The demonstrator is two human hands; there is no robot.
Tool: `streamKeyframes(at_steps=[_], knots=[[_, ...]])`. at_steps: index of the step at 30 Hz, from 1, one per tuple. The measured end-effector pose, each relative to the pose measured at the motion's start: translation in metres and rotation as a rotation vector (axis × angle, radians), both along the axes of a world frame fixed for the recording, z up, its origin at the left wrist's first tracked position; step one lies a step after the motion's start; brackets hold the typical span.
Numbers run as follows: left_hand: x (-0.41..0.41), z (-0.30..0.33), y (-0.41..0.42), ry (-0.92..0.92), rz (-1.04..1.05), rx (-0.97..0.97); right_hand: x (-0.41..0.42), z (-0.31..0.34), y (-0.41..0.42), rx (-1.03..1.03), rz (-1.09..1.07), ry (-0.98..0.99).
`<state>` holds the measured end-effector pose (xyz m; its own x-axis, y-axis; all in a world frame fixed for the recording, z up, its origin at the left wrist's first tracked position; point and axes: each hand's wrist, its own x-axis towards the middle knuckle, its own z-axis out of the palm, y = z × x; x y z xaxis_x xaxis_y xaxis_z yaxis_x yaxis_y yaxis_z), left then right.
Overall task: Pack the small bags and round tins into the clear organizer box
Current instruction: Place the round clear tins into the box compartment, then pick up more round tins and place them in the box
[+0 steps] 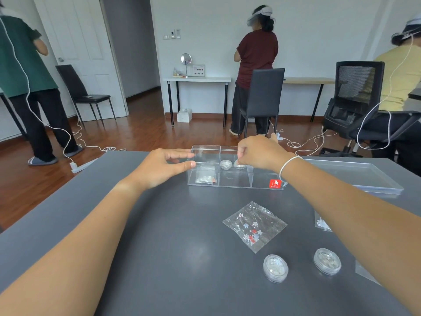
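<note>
The clear organizer box [234, 181] stands at the far middle of the dark table. One round tin [225, 164] lies in its back middle compartment. Beside it, my right hand [259, 152] reaches into the box with its fingers closed on a second round tin [240, 165]. A small bag [206, 179] lies in the front left compartment. My left hand [167, 166] holds the box's left end between thumb and fingers. On the table near me lie a flowered small bag [254, 225], two round tins [275, 267] [327, 261] and another bag [321, 222], partly hidden by my right arm.
The box's clear lid [364, 176] lies to the right of the box. A further bag corner [364, 272] shows under my right arm. Beyond the table's far edge are chairs, floor cables and three people standing or sitting.
</note>
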<state>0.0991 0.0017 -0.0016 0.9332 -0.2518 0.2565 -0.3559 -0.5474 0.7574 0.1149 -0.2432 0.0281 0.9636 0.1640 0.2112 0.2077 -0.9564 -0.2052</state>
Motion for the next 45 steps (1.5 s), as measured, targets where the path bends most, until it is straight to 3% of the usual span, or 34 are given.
streamKeyframes(at_steps=[8,12,17,21,28,34,39,45], knots=[[-0.003,0.001,-0.001,-0.042,0.012,0.028,-0.038,0.000,-0.014,0.262,0.113,-0.155],[-0.009,0.008,-0.008,-0.158,0.024,0.049,-0.071,0.002,-0.029,0.357,0.175,-0.216],[-0.033,0.021,-0.032,-0.390,-0.013,0.087,-0.118,0.001,-0.052,0.511,0.237,-0.190],[-0.063,0.023,-0.058,-0.410,-0.141,0.062,-0.145,-0.010,-0.066,0.546,0.289,-0.111],[-0.107,0.011,-0.091,-0.242,-0.381,0.055,-0.174,-0.021,-0.080,0.547,0.324,-0.007],[-0.130,-0.004,-0.101,-0.166,-0.526,0.137,-0.188,-0.026,-0.089,0.426,0.364,0.089],[-0.136,-0.011,-0.102,-0.191,-0.536,0.278,-0.195,-0.028,-0.095,0.378,0.379,0.131],[-0.139,-0.011,-0.102,-0.217,-0.538,0.304,-0.198,-0.034,-0.097,0.329,0.373,0.138]])
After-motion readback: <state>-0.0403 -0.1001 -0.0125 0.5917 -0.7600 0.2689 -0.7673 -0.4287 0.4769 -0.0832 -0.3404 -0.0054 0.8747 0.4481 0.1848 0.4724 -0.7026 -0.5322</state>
